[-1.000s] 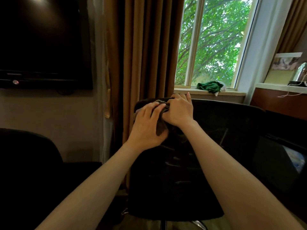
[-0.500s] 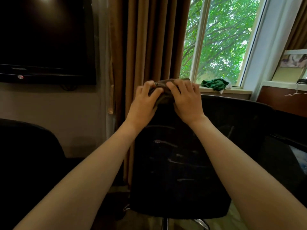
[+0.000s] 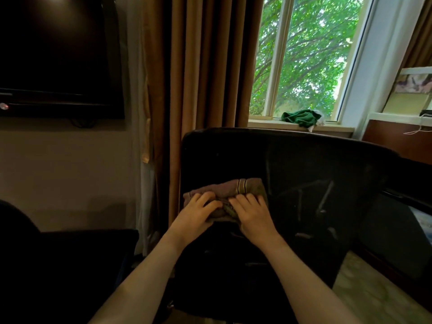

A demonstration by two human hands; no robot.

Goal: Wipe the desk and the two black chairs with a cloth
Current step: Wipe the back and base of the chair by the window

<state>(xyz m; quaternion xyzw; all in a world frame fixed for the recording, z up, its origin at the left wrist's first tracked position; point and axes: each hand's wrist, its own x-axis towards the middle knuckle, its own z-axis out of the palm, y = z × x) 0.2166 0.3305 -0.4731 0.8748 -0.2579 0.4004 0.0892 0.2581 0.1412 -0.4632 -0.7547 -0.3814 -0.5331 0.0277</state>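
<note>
Both hands have slid the cloth down from the top rim of the chair back to its middle, towards the left side. Nearest, the left hand (image 3: 198,212) and right hand (image 3: 253,215) lie side by side. Their fingers are curled into the bunched brown cloth (image 3: 233,189) with its pale stripes, gripping it and pressing it against the back of the black chair (image 3: 304,174). By the look of it, wiping of this chair is under way: the faintly streaked backrest right of the fingers and the part below them seem left to do. A second black chair (image 3: 58,265) sits in shadow left of and below the fingers, and nothing shows whether it has been wiped. What appears to be the dark worktop (image 3: 416,204) lies well right of the fingers, and its state cannot be told either. Farther off, above the fingers, a green rag (image 3: 299,118) rests on the windowsill (image 3: 264,125), and a dark television (image 3: 58,54) hangs up to the left. No brand, label or writing can be read anywhere.
</note>
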